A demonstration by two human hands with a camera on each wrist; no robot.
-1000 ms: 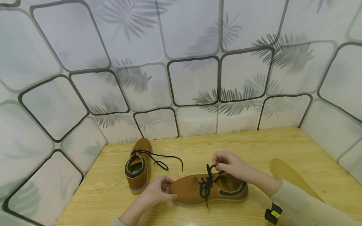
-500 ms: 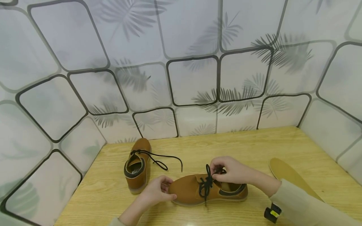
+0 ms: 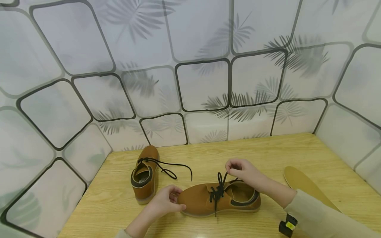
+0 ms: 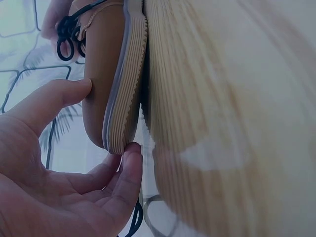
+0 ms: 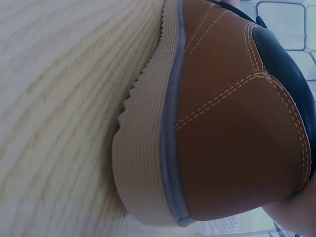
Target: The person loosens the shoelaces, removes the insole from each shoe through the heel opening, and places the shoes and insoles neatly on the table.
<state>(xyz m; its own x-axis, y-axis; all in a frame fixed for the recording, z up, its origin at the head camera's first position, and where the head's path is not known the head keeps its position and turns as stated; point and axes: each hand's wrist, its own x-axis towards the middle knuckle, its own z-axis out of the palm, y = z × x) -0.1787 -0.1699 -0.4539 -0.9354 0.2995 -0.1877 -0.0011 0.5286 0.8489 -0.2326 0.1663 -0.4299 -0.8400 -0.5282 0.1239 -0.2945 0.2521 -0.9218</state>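
Observation:
A brown lace-up shoe [image 3: 194, 200] lies on the table with its toe to the left, sole down. My left hand [image 3: 165, 201] holds its toe; in the left wrist view the thumb [image 4: 74, 94] presses the upper and a fingertip touches the ridged sole [image 4: 126, 94]. Above the shoe's opening, my right hand [image 3: 245, 173] pinches a black shoelace [image 3: 218, 192], drawn up from the knot. A loop stands up beside it and an end hangs over the near side. The right wrist view has the heel [image 5: 232, 158] large; the right fingers are hidden there.
A second brown shoe [image 3: 154, 185], toe to the back, stands at the left with its long lace [image 3: 172, 164] trailing right. A tan insole [image 3: 306, 185] lies flat at the right, partly behind the right sleeve [image 3: 321, 215]. Patterned walls [image 3: 205, 129] border the wooden table [image 3: 262, 148].
My right hand dipped toward the knot, then lifted back up and away, and the lace now runs taut to its fingers. The left hand and the shoe have stayed put.

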